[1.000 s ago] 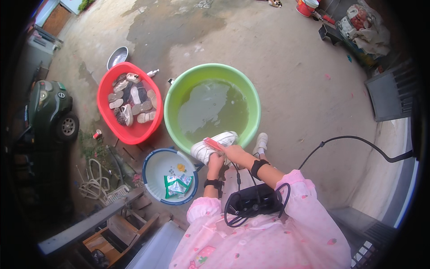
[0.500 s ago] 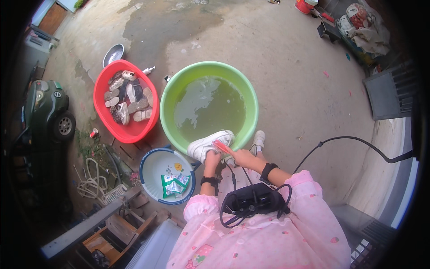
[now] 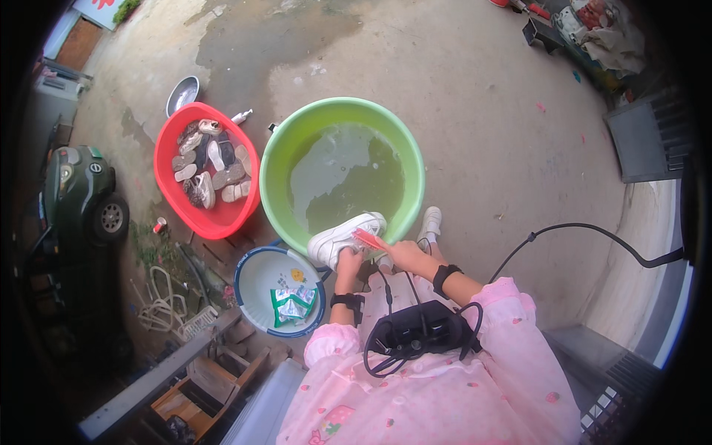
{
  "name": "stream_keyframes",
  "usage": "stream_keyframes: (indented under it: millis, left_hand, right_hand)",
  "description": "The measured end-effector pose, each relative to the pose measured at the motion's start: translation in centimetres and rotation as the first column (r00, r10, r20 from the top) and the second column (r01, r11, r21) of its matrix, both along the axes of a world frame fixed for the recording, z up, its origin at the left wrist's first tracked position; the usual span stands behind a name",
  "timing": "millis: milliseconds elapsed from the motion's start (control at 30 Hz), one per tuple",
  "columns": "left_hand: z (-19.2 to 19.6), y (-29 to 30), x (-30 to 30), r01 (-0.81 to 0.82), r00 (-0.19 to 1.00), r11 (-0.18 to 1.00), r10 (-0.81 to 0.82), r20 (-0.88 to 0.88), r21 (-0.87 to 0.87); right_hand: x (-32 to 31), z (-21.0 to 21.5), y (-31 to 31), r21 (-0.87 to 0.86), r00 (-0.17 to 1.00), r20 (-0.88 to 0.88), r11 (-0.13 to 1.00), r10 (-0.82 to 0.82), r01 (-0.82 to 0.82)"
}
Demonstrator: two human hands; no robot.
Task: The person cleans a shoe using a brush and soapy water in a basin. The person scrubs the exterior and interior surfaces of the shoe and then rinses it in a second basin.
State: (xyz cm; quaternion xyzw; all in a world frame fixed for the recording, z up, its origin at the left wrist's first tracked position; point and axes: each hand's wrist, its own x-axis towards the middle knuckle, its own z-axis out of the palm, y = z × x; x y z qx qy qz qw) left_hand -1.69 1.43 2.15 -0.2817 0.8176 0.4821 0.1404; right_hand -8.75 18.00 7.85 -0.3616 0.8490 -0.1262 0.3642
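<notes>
Over the near rim of a large green tub (image 3: 417,159) of murky water, my left hand (image 3: 348,262) grips a white shoe (image 3: 337,239) with its fingers partly hidden inside the opening. The shoe's toe points up and to the right. My right hand (image 3: 404,254) is closed around a pink brush (image 3: 366,239), whose head lies against the side of the shoe. Bristles are too small to make out. Both hands are close together at the tub's edge.
Left of the tub stands a red basin (image 3: 165,167) with several shoes. Nearer me, a white-and-blue basin (image 3: 256,278) holds a green-and-white packet (image 3: 293,304). A metal bowl (image 3: 182,95) and a white bottle (image 3: 242,116) lie beyond. A dark cable (image 3: 593,228) arcs at right.
The view has shifted slightly. The brush and shoe stay in contact, with only a small shift of my right hand. Both hands keep their hold.
</notes>
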Motion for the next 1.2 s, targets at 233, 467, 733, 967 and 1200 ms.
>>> stream_keyframes:
  millis: [233,467,733,967,1200]
  left_hand:
    - [0.5,-1.8,-1.5,0.037,0.999,0.997,-0.039,-0.029,-0.062]
    - [2.1,-3.0,-1.5,-0.037,0.999,0.999,0.036,0.019,0.019]
    - [1.9,-1.5,1.9,-0.076,0.985,0.997,0.071,-0.156,-0.024]
    - [2.8,0.4,1.0,-0.041,0.999,0.998,0.041,0.005,0.04]
    - [1.2,0.9,2.0,-0.077,0.997,0.995,0.077,0.007,0.065]
  right_hand:
    - [-1.3,-0.8,0.1,0.065,0.986,-0.168,0.998,0.011,0.0]
    - [-3.3,-0.7,4.4,0.168,0.967,-0.228,0.974,-0.112,0.153]
    - [-5.3,1.5,4.8,0.168,0.953,-0.134,0.942,-0.271,0.292]
    - [-2.2,1.5,-0.6,-0.099,0.997,-0.061,0.995,-0.037,0.031]
    - [-1.6,0.6,0.7,-0.056,0.998,-0.058,0.998,0.038,-0.042]
